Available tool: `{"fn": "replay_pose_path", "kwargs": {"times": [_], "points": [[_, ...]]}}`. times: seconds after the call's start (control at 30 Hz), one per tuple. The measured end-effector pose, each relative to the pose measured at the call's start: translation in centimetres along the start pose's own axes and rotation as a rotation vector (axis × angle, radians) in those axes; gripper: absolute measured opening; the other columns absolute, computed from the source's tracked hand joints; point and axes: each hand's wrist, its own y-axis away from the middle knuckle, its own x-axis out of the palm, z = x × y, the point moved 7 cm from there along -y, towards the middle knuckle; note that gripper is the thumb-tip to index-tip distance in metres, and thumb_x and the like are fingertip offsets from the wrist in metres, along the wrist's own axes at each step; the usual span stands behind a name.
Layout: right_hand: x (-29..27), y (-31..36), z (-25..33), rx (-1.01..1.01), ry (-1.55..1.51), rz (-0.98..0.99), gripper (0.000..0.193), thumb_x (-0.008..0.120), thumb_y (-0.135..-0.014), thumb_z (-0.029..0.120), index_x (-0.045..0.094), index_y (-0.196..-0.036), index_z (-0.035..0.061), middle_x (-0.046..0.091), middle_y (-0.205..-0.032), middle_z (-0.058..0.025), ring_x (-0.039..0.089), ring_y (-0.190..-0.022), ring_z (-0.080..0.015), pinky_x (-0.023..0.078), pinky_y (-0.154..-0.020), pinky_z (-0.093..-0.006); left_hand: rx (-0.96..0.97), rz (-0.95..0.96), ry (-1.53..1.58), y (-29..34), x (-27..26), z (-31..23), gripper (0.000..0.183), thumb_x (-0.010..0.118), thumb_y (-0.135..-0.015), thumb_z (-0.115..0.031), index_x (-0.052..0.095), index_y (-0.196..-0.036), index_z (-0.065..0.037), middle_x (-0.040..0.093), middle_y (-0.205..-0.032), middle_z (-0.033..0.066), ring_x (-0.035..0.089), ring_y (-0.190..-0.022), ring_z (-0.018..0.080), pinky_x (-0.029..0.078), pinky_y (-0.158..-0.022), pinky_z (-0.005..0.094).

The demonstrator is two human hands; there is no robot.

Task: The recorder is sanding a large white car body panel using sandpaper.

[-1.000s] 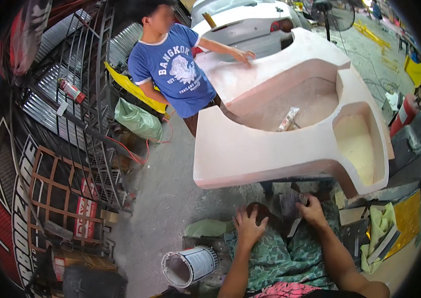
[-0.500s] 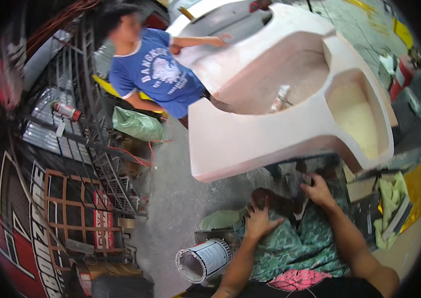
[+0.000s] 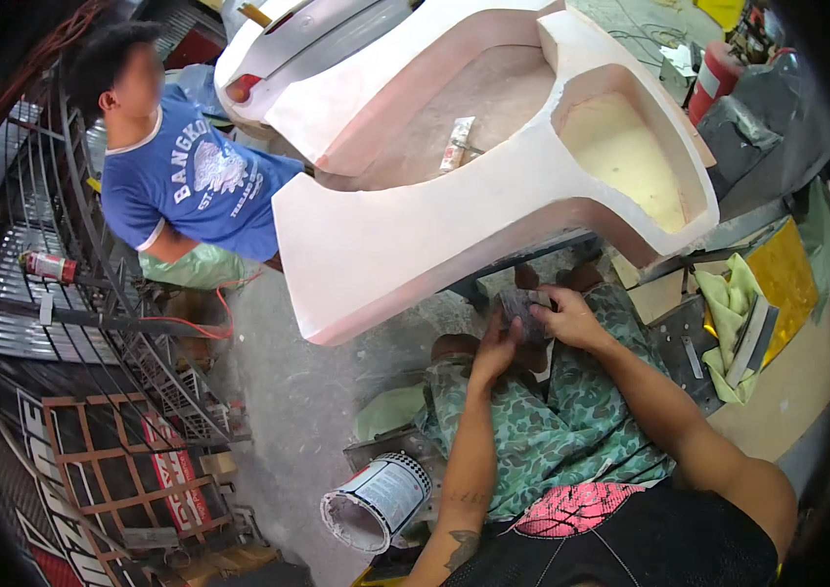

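Over my knees, in green camouflage shorts, both hands meet on a small dark grey piece (image 3: 524,311) like a folded sanding sheet. My left hand (image 3: 496,349) grips its lower left side. My right hand (image 3: 568,318) holds its right side, fingers curled over the top edge. Just above the hands hangs the pale pink edge of a large moulded body panel (image 3: 405,235), with two sunken hollows. A small flat tool (image 3: 457,144) lies in the bigger hollow.
Another person in a blue shirt (image 3: 195,191) stands at the panel's left end. A white paint tin (image 3: 376,499) lies on its side by my left knee. Yellow-green rags (image 3: 728,323) and a metal scraper (image 3: 753,340) lie at right. Metal racks (image 3: 63,293) fill the left.
The view has swung, so the panel sits higher and tilted. My hands have come closer together on the dark piece, the left rising from my knee to join the right.
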Motion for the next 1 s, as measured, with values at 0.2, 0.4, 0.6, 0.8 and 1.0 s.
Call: {"fn": "replay_pose_path", "kwargs": {"times": [0.2, 0.4, 0.6, 0.8, 1.0], "points": [[-0.2, 0.0, 0.6, 0.080, 0.023, 0.015, 0.035, 0.071, -0.090, 0.021, 0.066, -0.117, -0.0019, 0.071, -0.094, -0.0209, 0.068, -0.083, -0.0271, 0.053, -0.076, -0.0390, -0.071, -0.011, 0.197, -0.3, -1.6, -0.6, 0.063, 0.072, -0.096, -0.026, 0.043, -0.146, -0.002, 0.069, -0.106, 0.0126, 0.067, -0.095, 0.0196, 0.052, -0.083, 0.0329], [1.0, -1.3, -0.3, 0.087, -0.228, 0.036, 0.029, 0.068, -0.095, 0.020, 0.065, -0.116, -0.0005, 0.069, -0.097, -0.0101, 0.064, -0.085, -0.0161, 0.052, -0.077, -0.0338, -0.082, -0.081, 0.559, -0.4, -3.4, 0.3, 0.036, 0.078, -0.093, -0.020, 0.062, -0.117, 0.000, 0.069, -0.103, 0.0061, 0.065, -0.094, 0.0166, 0.051, -0.083, 0.0310], [-1.8, -1.3, -2.6, 0.104, -0.269, -0.120, 0.031, 0.066, -0.099, 0.023, 0.065, -0.117, -0.0013, 0.069, -0.100, -0.0079, 0.061, -0.088, -0.0159, 0.051, -0.082, -0.0331, -0.171, -0.284, 0.935, -0.1, -4.8, 0.0, 0.039, 0.069, -0.099, -0.025, 0.055, -0.129, -0.004, 0.071, -0.100, 0.0043, 0.064, -0.081, 0.0155, 0.051, -0.072, 0.0317], [-2.1, -1.1, -2.9, 0.105, -0.263, -0.121, 0.038, 0.067, -0.096, 0.023, 0.065, -0.127, -0.0001, 0.070, -0.100, -0.0098, 0.063, -0.090, -0.0166, 0.051, -0.083, -0.0355, -0.100, -0.230, 0.739, -0.6, -5.5, 1.0, 0.050, 0.068, -0.100, -0.027, 0.052, -0.136, 0.003, 0.060, -0.136, 0.0175, 0.060, -0.121, 0.0292, 0.047, -0.101, 0.0405], [0.7, -2.2, -0.9, -0.062, 0.187, -0.004, 0.044, 0.069, -0.089, 0.025, 0.065, -0.125, -0.0004, 0.070, -0.109, -0.0263, 0.067, -0.103, -0.0411, 0.052, -0.090, -0.0457, -0.088, -0.325, -0.186, -1.6, -6.1, 1.3, 0.081, 0.063, -0.099, -0.049, 0.042, -0.145, 0.014, 0.051, -0.147, 0.0289, 0.050, -0.136, 0.0358, 0.037, -0.113, 0.0411]]}}
